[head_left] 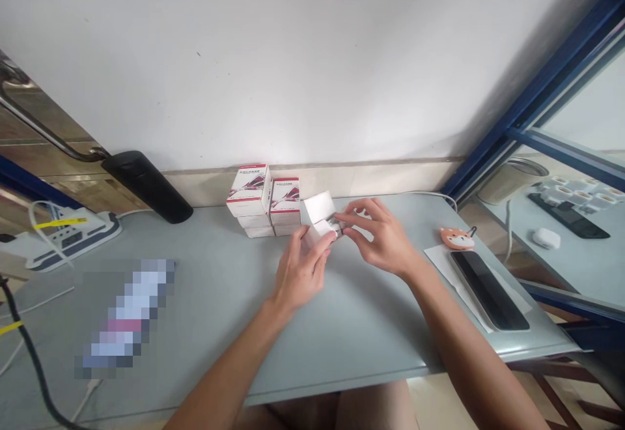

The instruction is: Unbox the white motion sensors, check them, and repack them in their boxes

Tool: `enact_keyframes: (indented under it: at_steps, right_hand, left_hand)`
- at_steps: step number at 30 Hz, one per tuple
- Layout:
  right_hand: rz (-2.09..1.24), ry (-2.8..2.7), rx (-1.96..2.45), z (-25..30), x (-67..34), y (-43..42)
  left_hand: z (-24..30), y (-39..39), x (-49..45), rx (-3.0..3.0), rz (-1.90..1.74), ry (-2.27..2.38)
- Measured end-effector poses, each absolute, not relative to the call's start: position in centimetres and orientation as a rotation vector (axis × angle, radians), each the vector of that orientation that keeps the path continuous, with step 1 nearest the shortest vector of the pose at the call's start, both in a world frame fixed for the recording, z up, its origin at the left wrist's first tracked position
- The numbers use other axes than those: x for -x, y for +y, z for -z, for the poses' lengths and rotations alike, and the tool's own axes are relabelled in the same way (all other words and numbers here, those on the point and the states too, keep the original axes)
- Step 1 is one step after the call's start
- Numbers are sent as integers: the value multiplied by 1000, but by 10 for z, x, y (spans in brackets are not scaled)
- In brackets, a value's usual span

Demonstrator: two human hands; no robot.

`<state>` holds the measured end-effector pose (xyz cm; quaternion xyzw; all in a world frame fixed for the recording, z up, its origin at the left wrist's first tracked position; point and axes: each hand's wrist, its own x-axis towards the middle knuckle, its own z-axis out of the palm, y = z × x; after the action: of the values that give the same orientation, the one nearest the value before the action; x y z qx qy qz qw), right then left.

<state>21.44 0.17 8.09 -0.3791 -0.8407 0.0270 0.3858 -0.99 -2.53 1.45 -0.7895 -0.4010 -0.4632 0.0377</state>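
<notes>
My left hand [301,267] is closed round a small white box [318,218] with its flap open, held just above the grey table [342,326]. My right hand [378,234] pinches a small metallic part [336,225] at the mouth of that box. The part is too small to name. Just behind my hands stands a stack of white and red boxes [263,199] against the wall.
A black phone [488,290] lies on white paper at the right, with an orange fox-shaped keyring [458,238] beside it. A power strip [68,238] with cables sits at the left, a black cylinder [146,186] behind it. A blurred patch [127,316] lies front left.
</notes>
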Motion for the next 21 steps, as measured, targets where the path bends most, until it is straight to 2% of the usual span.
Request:
enact_keyframes:
  at_steps: [8,21]
  right_hand:
    - [-54,-2175,991,-74,-203,1]
    - [-166,-2141,1015,-61,-194,3]
  left_hand:
    - [-16,-25,7,2379,1545,-1463]
    - [-14,-19,10,2333,1622,-1388]
